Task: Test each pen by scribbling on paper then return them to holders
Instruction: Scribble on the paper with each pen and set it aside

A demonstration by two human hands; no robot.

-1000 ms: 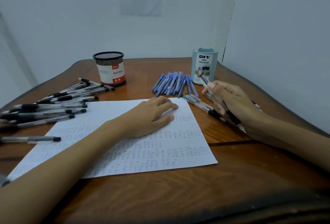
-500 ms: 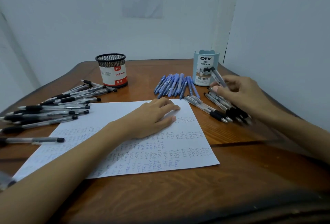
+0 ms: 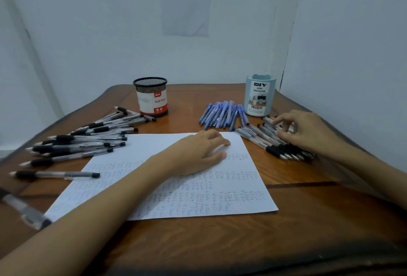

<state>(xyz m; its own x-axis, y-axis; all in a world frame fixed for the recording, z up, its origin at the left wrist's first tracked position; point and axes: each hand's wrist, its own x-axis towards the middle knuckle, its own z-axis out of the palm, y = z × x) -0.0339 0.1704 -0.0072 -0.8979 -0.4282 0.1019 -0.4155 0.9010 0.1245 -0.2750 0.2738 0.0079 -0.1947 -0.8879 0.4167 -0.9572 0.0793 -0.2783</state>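
A white sheet of paper (image 3: 220,187) covered in small scribbles lies at the table's middle. My left hand (image 3: 198,152) rests flat on its upper part. To the right lies a row of clear pens with black grips (image 3: 271,145). My right hand (image 3: 306,131) hovers over their far ends, with loosely bent fingertips touching them and no pen lifted. Several blue pens (image 3: 222,113) lie beside the pale blue holder (image 3: 259,95). The black mesh holder (image 3: 150,97) stands at the back left.
A large heap of black-grip pens (image 3: 83,139) covers the table's left side. One pen (image 3: 55,174) lies apart near the paper's left edge, and another (image 3: 26,212) at the lower left. Walls close in behind and on the right.
My right hand carried a black-grip pen back from near the paper, laid it among the row on the right, and now rests its fingertips there. The left hand has stayed on the paper.
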